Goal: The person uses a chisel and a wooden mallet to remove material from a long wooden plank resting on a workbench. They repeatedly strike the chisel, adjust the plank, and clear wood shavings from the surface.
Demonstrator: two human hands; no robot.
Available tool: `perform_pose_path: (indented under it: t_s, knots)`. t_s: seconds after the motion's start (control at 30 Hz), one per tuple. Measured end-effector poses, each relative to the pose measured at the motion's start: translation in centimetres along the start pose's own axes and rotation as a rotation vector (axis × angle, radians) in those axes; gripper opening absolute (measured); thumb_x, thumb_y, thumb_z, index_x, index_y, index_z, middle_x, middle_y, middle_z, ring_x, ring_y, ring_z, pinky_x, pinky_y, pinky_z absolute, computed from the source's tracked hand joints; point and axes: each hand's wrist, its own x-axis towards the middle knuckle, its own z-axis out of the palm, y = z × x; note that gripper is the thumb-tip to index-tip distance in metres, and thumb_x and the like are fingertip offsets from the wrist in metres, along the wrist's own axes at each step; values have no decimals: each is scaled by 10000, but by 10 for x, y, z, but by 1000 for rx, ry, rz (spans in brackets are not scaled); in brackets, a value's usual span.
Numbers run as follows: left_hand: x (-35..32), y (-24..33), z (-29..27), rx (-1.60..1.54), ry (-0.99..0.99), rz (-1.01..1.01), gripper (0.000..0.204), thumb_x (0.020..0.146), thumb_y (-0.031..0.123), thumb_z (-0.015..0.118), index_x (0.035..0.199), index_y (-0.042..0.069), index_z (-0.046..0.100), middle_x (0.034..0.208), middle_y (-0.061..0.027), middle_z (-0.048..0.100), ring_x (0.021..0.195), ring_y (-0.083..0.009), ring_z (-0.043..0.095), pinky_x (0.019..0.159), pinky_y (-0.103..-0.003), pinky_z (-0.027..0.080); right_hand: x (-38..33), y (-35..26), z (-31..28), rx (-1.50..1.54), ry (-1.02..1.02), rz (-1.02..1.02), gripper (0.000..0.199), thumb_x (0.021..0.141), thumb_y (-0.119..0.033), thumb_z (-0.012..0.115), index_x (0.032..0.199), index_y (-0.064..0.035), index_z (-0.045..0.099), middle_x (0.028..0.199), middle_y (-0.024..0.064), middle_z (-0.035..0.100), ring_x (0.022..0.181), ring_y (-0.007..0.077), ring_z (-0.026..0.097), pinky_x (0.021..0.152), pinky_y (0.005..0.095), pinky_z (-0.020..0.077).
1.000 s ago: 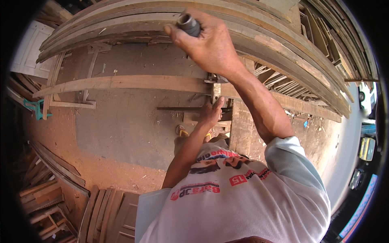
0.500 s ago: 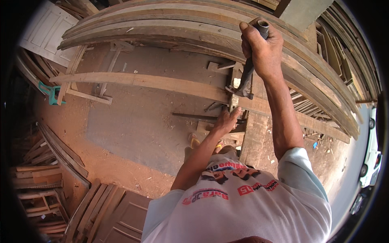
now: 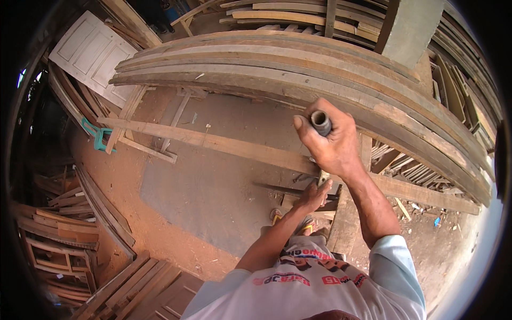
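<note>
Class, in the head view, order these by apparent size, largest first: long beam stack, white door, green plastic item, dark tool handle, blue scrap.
1. Long beam stack
2. White door
3. Green plastic item and dark tool handle: unsure, the handle being nearer the camera
4. Blue scrap

From my remote post, I see the right hand wrapped around a dark tubular handle. The left hand, nearer, holds a small pale piece beside the long plank. Stacked beams lie farther off.
</note>
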Motion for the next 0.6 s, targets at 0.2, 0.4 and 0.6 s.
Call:
perform_pose_path:
  t_s: [0.2,0.4,0.6]
  knots:
    - [18,-11,-3,240,-46,-54,555,963,594,572,1000,40,578,702,-26,574,595,-131,586,572,-309,485,-48,82,-168,768,372,7,253,969,-263,572,816,-70,514,663,-14,420,537,105,390,501,246,356]
    - [7,-5,0,171,53,-58,532,997,508,563,1163,3,566,801,-62,596,661,-151,604,601,-315,533,-106,80,-180,807,392,-107,266,995,-284,513,903,-44,585,698,16,436,598,124,380,583,278,360]
    - [7,-23,-4,-233,-18,38,585,944,626,594,1046,51,560,766,-25,583,647,-134,593,595,-288,509,-119,43,-179,788,417,-238,244,977,-271,493,909,-49,568,659,22,450,507,122,425,491,282,408]
